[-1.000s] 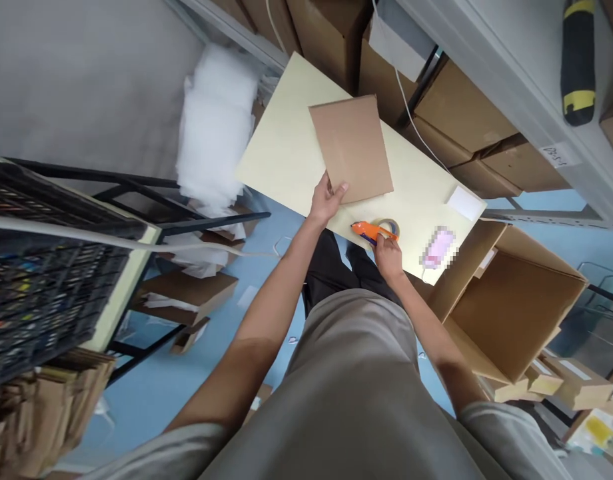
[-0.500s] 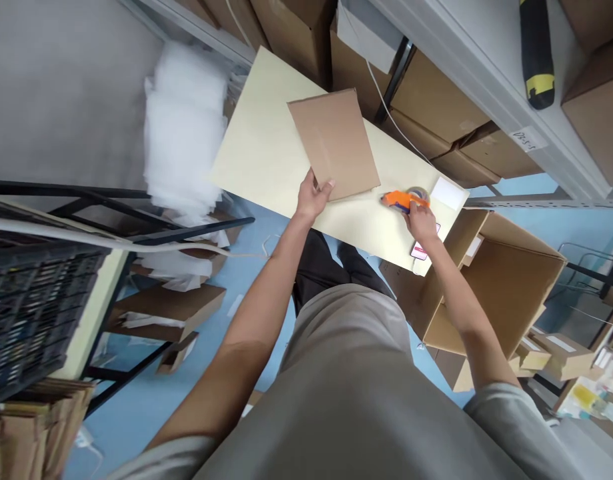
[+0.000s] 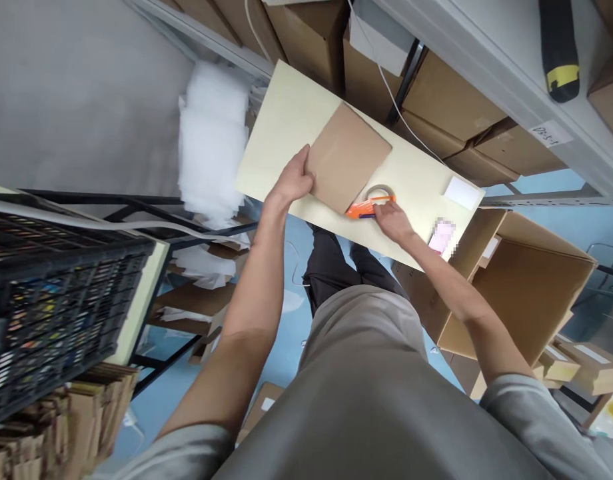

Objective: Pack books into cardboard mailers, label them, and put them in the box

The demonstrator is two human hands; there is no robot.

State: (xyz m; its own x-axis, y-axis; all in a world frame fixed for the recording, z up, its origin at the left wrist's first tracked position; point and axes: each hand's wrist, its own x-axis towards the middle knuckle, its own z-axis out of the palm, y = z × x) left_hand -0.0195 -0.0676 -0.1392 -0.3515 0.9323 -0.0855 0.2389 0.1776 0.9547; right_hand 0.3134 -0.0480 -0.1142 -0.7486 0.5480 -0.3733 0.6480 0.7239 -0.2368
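Note:
A flat brown cardboard box (image 3: 349, 157) lies on the cream tabletop (image 3: 281, 100), turned at an angle. My left hand (image 3: 292, 179) grips its left edge, thumb on the near side and fingers up along it. In my right hand (image 3: 394, 222) is an orange tape dispenser (image 3: 364, 209) with a roll of tape (image 3: 380, 193) on it. The dispenser's front end is at the box's near right corner; whether tape touches the cardboard I cannot tell. To the right of this hand a phone (image 3: 441, 237) rests on the table.
A white label stack (image 3: 462, 192) lies at the table's right end. Beside it stands a large open carton (image 3: 516, 280). White foam sheets (image 3: 211, 140) hang at the left end. Shelved boxes (image 3: 446, 93) line the far side, and a black crate (image 3: 61, 307) stands left.
The box has turned and now lies flatter on the table. My right hand has brought the tape dispenser left to the box's near corner. My left hand has shifted to the box's left edge.

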